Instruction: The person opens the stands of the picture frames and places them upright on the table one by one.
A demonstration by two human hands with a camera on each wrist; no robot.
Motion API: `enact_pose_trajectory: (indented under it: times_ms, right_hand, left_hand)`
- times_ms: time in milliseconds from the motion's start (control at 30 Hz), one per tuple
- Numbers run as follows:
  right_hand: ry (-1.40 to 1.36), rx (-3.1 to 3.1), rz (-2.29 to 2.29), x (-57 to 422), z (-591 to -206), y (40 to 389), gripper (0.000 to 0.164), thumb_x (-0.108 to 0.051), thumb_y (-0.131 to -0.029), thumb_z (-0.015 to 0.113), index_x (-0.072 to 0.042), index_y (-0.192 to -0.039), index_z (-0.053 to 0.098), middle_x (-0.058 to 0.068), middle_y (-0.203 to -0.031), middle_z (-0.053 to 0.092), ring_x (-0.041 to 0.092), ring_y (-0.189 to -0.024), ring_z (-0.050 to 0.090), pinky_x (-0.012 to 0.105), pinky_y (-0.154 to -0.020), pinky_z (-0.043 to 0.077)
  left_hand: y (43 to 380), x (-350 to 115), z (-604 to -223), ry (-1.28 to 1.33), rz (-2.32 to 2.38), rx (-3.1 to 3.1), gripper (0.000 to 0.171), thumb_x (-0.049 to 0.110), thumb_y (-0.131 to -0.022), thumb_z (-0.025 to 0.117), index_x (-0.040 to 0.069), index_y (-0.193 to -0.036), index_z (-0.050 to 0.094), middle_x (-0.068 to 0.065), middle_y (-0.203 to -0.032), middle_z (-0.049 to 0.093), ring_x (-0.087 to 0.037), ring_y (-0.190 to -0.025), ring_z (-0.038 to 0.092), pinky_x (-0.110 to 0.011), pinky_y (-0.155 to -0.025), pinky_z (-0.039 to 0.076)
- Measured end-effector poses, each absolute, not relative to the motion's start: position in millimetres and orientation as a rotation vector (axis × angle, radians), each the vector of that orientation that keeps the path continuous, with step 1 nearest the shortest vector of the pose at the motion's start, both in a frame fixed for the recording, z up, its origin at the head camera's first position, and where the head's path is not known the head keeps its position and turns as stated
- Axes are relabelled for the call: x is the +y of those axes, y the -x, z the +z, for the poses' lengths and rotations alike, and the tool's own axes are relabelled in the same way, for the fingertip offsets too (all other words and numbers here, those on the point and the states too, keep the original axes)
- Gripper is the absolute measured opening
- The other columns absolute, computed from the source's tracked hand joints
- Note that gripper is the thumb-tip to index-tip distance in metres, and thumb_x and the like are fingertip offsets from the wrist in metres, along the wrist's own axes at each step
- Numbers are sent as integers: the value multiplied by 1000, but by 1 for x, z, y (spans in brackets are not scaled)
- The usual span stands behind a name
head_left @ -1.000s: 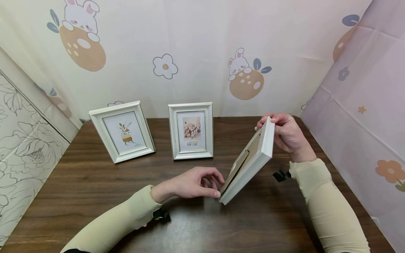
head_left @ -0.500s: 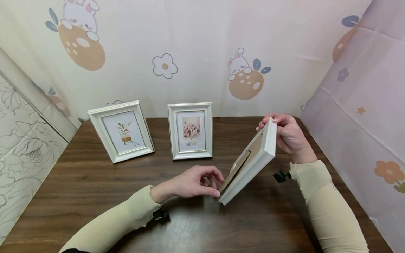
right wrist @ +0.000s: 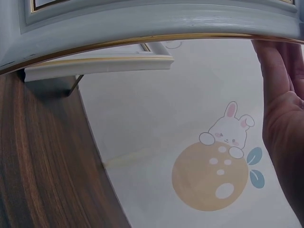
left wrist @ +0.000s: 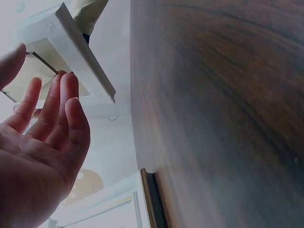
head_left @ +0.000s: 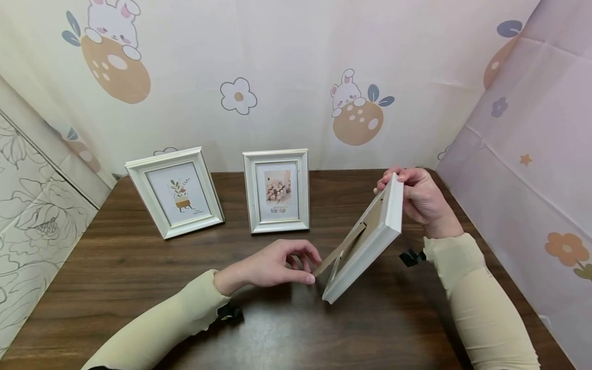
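A white picture frame [head_left: 367, 258] is held tilted above the right part of the table, its brown back turned toward the left. My right hand [head_left: 426, 199] grips its upper edge, thumb on the near side. From the back, a brown easel stand [head_left: 336, 255] slants out, its free end pinched between the thumb and fingers of my left hand [head_left: 270, 264]. The left wrist view shows the left hand [left wrist: 47, 137] with thumb and fingertips at the stand's two edges. In the right wrist view, the frame's front moulding [right wrist: 190, 23] crosses the top, and the right hand [right wrist: 282, 90] is partly cut off.
Two more white frames stand upright at the back: one with a potted-plant print [head_left: 165, 226] on the left, one with a pink-flower print [head_left: 279, 227] in the middle. Behind the dark wooden table [head_left: 277, 334] hangs a patterned curtain [head_left: 287, 77].
My left hand has moved slightly left and swung the easel stand out from the frame's back. The right hand still holds the frame, nearly unmoved.
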State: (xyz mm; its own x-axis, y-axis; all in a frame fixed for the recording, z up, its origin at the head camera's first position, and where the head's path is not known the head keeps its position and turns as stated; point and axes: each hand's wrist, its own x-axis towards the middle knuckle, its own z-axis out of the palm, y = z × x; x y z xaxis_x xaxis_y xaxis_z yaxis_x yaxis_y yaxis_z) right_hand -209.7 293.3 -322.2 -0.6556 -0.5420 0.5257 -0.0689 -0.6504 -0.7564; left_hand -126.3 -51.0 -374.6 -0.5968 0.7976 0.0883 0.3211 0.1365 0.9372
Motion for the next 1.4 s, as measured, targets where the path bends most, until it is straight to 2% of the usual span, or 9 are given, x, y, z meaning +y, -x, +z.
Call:
enact_pose_trajectory:
  times_ms: [300, 1133, 1400]
  right_hand:
    - [1114, 1145, -2368, 294, -322, 209, 22, 16, -92, 55, 7, -104, 71, 21, -111, 67, 36, -104, 65, 46, -95, 52]
    - [1149, 1137, -2340, 297, -323, 207, 22, 17, -93, 52, 9, -104, 69, 23, -113, 66, 37, -104, 66, 48, -96, 51]
    - [1112, 1170, -2370, 299, -321, 205, 24, 17, -95, 49, 9, -104, 70, 23, -112, 66, 38, -102, 66, 47, -95, 52]
  left_hand:
    - [131, -61, -372, -1103, 1459, 1986, 29, 14, -90, 75, 13, -117, 65, 3, -105, 66, -14, -91, 65, -33, -79, 56]
    - [138, -71, -370, -1072, 1497, 1999, 25, 13, -94, 69, 7, -118, 65, -5, -106, 66, -18, -94, 63, -40, -82, 55]
    - [139, -73, -373, -1047, 1503, 2020, 19, 11, -96, 66, 6, -115, 66, -5, -106, 68, -18, -97, 63, -37, -84, 54]
